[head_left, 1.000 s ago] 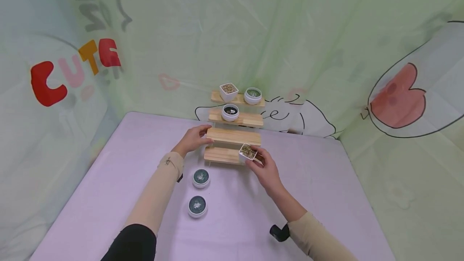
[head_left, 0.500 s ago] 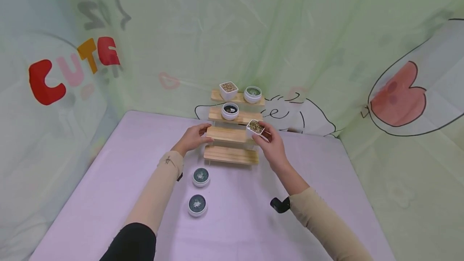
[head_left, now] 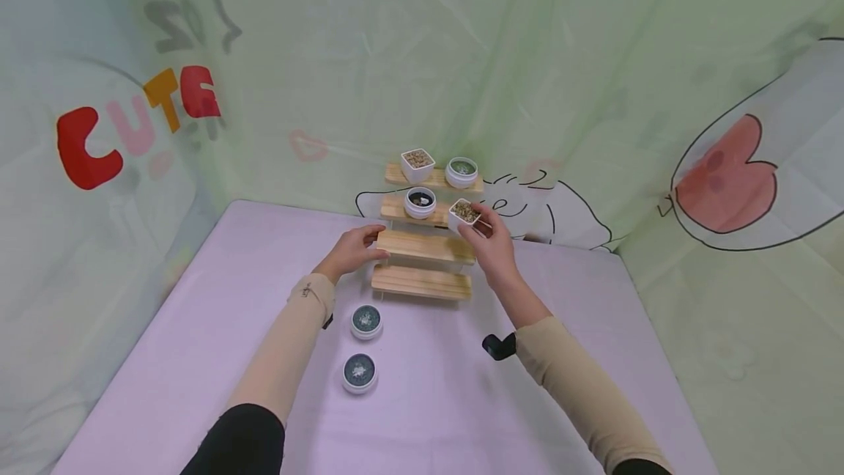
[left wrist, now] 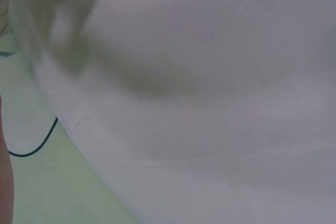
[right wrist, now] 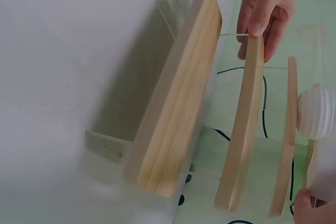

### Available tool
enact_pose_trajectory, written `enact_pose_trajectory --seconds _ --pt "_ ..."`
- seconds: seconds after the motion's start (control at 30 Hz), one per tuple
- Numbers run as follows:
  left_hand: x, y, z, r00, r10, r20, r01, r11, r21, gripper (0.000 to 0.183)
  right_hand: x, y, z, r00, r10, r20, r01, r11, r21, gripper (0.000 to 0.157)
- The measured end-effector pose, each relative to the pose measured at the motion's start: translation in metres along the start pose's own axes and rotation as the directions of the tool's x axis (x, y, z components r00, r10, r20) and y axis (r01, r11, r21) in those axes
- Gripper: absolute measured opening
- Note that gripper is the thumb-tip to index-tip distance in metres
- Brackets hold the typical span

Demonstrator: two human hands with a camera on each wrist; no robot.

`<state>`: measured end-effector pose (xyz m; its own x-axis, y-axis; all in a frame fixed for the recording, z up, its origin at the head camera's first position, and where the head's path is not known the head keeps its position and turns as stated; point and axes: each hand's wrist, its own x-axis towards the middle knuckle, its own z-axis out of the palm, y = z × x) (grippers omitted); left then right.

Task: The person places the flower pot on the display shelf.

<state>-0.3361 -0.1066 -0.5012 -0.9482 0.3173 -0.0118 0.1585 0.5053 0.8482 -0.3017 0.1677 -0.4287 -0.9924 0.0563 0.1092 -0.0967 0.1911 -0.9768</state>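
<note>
A stepped stand of pale wooden boards with clear side supports (head_left: 422,244) stands at the back of the table. My left hand (head_left: 351,251) grips the left end of its second board from the bottom; in the right wrist view the left hand (right wrist: 269,3) has its thumb on that board's end. My right hand (head_left: 494,248) pinches a small square white pot of tan gravel (head_left: 464,212) at the right end of the second board from the top. Whether the pot touches the board, I cannot tell. Left on that board sits a round white pot with dark filling (head_left: 420,202).
The top board carries a square gravel pot (head_left: 417,161) and a round pot with green filling (head_left: 461,171). Two round pots with dark green filling, a farther one (head_left: 365,321) and a nearer one (head_left: 359,372), stand on the pale tablecloth (head_left: 435,402). Printed curtains surround the table.
My right hand has raised the square pot from the lowest board's height, past the board above, to the second board from the top. The left hand has kept its place.
</note>
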Motion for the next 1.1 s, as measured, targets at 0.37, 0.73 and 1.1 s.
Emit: enact_pose_trajectory --seconds 0.37,0.73,1.1 --pt "0.001 0.003 -0.001 1.0 -0.005 -0.003 0.005 1.0 0.0 0.072 0.022 -0.004 0.008 1.0 -0.02 -0.022 0.019 1.0 -0.024 0.053" --pt "0.002 0.0 0.001 1.0 -0.015 0.004 0.015 1.0 -0.008 0.072 0.034 0.001 0.014 0.999 -0.018 -0.034 0.016 0.998 -0.068 0.051" --pt "0.001 0.001 0.001 1.0 -0.024 0.004 0.024 1.0 0.014 0.073 0.04 0.005 0.015 0.999 -0.033 -0.029 0.028 0.989 -0.147 0.05"
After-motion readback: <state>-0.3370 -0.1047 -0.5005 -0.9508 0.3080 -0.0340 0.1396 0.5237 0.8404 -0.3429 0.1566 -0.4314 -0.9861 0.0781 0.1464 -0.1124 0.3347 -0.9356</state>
